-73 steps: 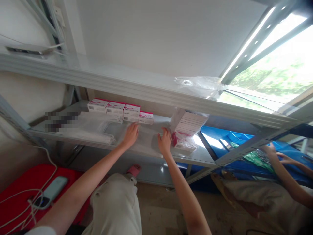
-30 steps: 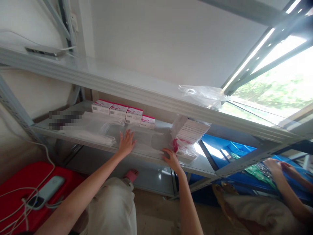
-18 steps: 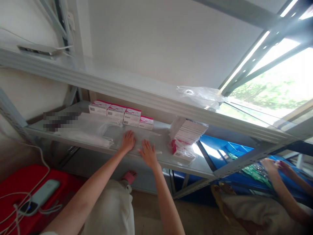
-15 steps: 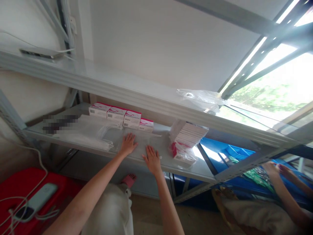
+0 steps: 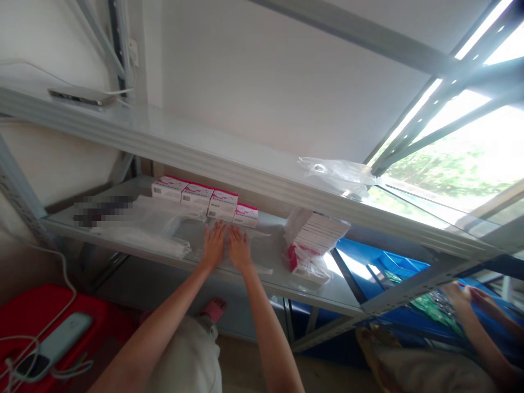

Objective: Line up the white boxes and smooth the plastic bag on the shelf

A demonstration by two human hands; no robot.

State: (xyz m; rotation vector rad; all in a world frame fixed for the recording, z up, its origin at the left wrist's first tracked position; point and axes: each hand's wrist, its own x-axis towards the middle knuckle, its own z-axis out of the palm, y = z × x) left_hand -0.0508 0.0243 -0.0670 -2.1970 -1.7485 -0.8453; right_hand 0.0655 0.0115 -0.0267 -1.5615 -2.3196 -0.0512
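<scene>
My left hand [image 5: 214, 246] lies flat on a clear plastic bag [image 5: 260, 256] spread on the lower shelf, its fingers stretched out. Right beside it, my right hand [image 5: 239, 249] presses flat on the same bag, fingers extended toward the back. Neither hand grips anything. Just behind my fingertips stands a row of several small white-and-pink cartons [image 5: 223, 206]. To the left lies a stack of clear plastic bags [image 5: 143, 221]. On the right, a clear bag filled with cartons [image 5: 313, 245] rests on the shelf.
An upper shelf [image 5: 229, 144] runs above my hands, bearing a phone-like device [image 5: 82, 96] and a crumpled plastic bag [image 5: 338, 172]. A red stool [image 5: 92, 305] with a power bank [image 5: 65, 335] and cables stands lower left. At right, another person's hands [image 5: 462, 295] work over a blue bin [image 5: 397, 262].
My right hand has slid left across the bag, next to my left hand. My left hand has shifted slightly, and both stay flat. The view has moved a little.
</scene>
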